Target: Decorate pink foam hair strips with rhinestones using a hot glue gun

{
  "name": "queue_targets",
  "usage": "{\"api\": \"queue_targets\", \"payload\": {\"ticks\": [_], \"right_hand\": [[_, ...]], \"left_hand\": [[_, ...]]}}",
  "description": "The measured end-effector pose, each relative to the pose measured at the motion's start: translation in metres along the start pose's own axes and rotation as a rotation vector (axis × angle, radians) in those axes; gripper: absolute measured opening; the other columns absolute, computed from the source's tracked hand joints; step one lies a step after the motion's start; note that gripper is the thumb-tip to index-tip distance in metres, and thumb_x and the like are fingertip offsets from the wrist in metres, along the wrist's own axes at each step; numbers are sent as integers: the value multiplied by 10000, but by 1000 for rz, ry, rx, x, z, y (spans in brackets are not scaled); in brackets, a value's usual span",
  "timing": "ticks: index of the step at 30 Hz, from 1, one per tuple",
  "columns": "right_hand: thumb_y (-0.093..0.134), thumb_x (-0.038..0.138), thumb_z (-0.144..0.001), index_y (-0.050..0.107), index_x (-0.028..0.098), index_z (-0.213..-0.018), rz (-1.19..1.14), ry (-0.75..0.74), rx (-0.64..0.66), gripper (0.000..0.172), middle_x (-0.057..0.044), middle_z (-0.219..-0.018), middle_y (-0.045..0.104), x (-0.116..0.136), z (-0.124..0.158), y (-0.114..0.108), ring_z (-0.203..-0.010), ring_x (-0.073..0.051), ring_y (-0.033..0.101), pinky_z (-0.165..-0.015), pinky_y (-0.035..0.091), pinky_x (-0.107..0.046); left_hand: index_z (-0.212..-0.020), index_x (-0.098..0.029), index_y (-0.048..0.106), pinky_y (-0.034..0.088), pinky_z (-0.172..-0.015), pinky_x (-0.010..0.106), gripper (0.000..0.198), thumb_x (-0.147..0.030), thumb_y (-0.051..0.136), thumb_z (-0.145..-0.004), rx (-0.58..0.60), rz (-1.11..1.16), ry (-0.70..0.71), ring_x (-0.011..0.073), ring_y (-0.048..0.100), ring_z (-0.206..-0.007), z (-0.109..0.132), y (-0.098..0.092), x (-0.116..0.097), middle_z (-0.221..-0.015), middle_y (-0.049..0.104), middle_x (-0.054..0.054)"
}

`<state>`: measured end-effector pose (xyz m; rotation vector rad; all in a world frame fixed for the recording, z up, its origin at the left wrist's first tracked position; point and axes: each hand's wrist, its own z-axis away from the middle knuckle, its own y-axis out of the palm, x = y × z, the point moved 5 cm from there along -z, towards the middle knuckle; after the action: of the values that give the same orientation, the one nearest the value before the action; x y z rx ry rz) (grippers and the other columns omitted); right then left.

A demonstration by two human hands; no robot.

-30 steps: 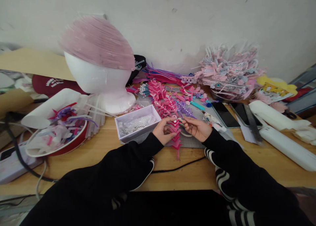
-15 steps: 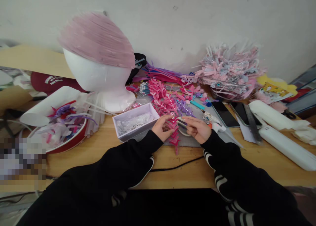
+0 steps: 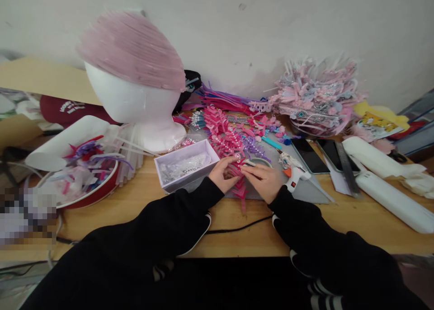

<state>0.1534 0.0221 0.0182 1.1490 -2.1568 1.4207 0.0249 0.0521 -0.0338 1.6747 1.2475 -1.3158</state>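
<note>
My left hand [image 3: 224, 174] is closed at the edge of a pink leaf-shaped pipe-cleaner piece [image 3: 239, 190], its fingertips beside a small round ornament [image 3: 238, 156] on it. My right hand [image 3: 264, 180] pinches slim metal tweezers [image 3: 250, 163], and its fingertips reach over the same pink piece. Behind my right hand a round dish [image 3: 262, 162] is partly hidden. More pink leaf-shaped pieces [image 3: 217, 122] lie just beyond my hands. To the left stands an open white box [image 3: 159, 170] with small clear bags of silvery beads [image 3: 190, 165].
A white glue gun [image 3: 296, 178] and two phones [image 3: 310, 155] lie right of my hands. A foam head [image 3: 135, 102] with a pink cap stands at the back left, above a red-rimmed bowl [image 3: 101, 199]. A bundle of pink decorations [image 3: 315, 97] stands at back right.
My right hand has moved left and turned palm-down, bringing the tweezers closer to the ornament on the pink piece. More of the glue gun shows. My left hand has hardly moved.
</note>
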Motion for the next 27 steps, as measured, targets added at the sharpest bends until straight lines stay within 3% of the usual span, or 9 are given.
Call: {"api": "queue_targets", "payload": {"ticks": [7,17,20,24,27], "right_hand": [[479,265,-761,694,264,-855,26,-46,53,235,-36,-635,612,-3,0,5,-588,-152,542,-596,465,-292],[481,282,-776,690,240,-869,43,-120,12,233,-31,-668,634,0,0,5,-610,-140,553,-601,463,-260],[498,296,-767,675,226,-911,7,-71,-3,239,-21,-660,621,-3,-1,6,-544,-121,507,-566,442,-252],[561,323,-720,645,186,-981,-47,90,19,306,47,-457,411,-9,-1,5,-412,-81,316,-432,329,-230],[556,337,-723,628,177,-985,-134,169,-15,316,69,-454,284,-10,-1,2,-431,-76,287,-437,294,-221]], "left_hand": [[-1109,-165,467,448,-558,173,527,-197,637,-611,19,42,-17,33,506,-614,1,1,1,-1195,401,126],[-1114,-170,462,444,-545,179,518,-200,629,-624,36,31,2,32,502,-601,0,2,1,-1182,402,126],[-1116,-167,456,439,-536,176,526,-201,630,-621,45,42,6,30,499,-597,1,2,2,-1182,398,127],[-1113,-160,442,440,-550,180,522,-200,623,-625,51,61,2,43,516,-630,1,2,0,-1185,389,135],[-1086,-152,450,427,-530,172,503,-186,622,-614,22,58,0,34,501,-610,1,2,-5,-1168,400,133]]}}
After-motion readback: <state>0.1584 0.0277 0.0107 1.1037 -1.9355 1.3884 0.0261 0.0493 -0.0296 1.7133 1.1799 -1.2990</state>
